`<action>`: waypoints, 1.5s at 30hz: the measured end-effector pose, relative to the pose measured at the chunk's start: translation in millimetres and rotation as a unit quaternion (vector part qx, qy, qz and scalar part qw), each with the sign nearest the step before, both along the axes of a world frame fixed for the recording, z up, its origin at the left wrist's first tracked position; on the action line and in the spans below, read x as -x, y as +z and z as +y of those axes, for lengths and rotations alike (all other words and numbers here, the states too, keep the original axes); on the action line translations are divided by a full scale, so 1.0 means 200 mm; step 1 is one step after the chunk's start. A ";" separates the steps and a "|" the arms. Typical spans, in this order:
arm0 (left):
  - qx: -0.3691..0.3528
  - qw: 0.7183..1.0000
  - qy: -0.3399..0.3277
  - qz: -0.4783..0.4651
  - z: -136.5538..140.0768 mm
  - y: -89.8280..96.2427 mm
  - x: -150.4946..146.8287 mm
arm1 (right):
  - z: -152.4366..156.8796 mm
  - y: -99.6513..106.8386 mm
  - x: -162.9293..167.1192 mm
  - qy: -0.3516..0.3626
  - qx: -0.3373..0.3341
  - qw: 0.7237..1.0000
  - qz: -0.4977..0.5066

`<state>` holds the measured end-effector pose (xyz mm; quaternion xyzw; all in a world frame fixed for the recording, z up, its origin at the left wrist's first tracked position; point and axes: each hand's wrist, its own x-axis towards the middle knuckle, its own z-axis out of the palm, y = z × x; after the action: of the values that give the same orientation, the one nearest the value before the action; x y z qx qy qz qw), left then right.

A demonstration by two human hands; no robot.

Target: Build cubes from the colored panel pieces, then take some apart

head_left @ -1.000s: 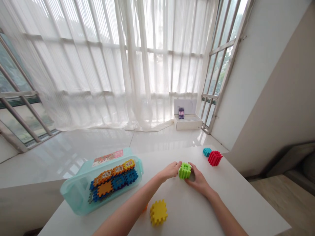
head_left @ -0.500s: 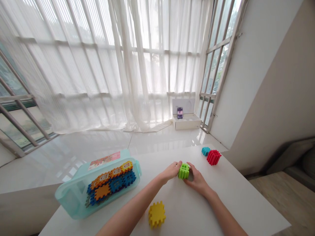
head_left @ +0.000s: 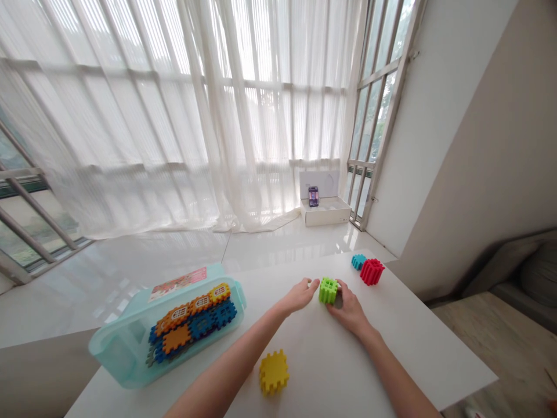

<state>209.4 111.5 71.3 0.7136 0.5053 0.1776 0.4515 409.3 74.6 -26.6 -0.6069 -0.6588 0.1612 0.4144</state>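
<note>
A green toothed block cube (head_left: 328,290) with a windowed face is on or just above the white table. My right hand (head_left: 349,310) grips it from the right, fingers behind and thumb at the near side. My left hand (head_left: 301,295) is close by on the left, its fingers stretched toward the cube and seemingly just off it. Nearer to me, a yellow toothed block (head_left: 274,373) lies beside my left forearm. Beyond my right hand stand a red block cube (head_left: 372,271) and a blue toothed block (head_left: 358,262).
On the left stands a translucent teal bin (head_left: 124,363) holding several orange, yellow and blue block panels. An open white box (head_left: 327,216) with a phone (head_left: 313,196) leaning in it sits on the window ledge. The table (head_left: 418,354) has its right edge beside a wooden floor.
The left hand has drawn slightly off the green cube, which has turned and tilted in the right hand. The whole view has shifted a little to the right.
</note>
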 end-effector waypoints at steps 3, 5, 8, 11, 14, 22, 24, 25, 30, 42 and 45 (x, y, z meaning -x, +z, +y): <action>-0.036 0.999 0.001 0.001 0.00 0.06 0.05 | 0.00 -0.01 -0.03 -0.051 -0.002 0.999 -0.010; -0.088 0.996 0.008 -0.003 -0.02 0.10 0.11 | -0.01 -0.03 -0.06 -0.076 -0.003 0.997 -0.016; -0.186 0.982 0.032 -0.018 -0.09 0.16 0.21 | -0.01 -0.04 -0.10 -0.104 -0.010 0.994 -0.036; -0.251 0.965 0.060 -0.044 -0.18 0.20 0.34 | -0.04 -0.04 -0.13 -0.121 -0.017 0.991 -0.053; -0.288 0.951 0.082 -0.073 -0.27 0.22 0.46 | -0.09 -0.03 -0.15 -0.140 -0.013 0.988 -0.064; -0.334 0.934 0.108 -0.074 -0.37 0.19 0.66 | -0.24 -0.03 -0.33 -0.196 0.014 0.976 -0.095; -0.341 0.930 0.113 -0.076 -0.38 0.19 0.68 | -0.26 -0.03 -0.40 -0.219 0.020 0.970 -0.108; -0.343 0.929 0.113 -0.075 -0.39 0.19 0.69 | -0.27 -0.03 -0.44 -0.233 0.025 0.965 -0.115; -0.356 0.925 0.116 -0.067 -0.41 0.17 0.72 | -0.27 -0.02 -0.58 -0.291 0.043 0.946 -0.137; -0.343 0.919 0.173 -0.092 -0.43 0.03 0.89 | -0.20 -0.08 -0.69 -0.317 0.056 0.939 -0.118; -0.342 0.915 0.185 -0.105 -0.45 0.00 0.90 | -0.20 -0.09 -0.70 -0.313 0.054 0.943 -0.103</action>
<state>28.9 22.3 71.1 0.6955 0.4862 0.4942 0.1891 549.0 33.7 -44.8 -0.8171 -0.4655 -0.0046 0.3399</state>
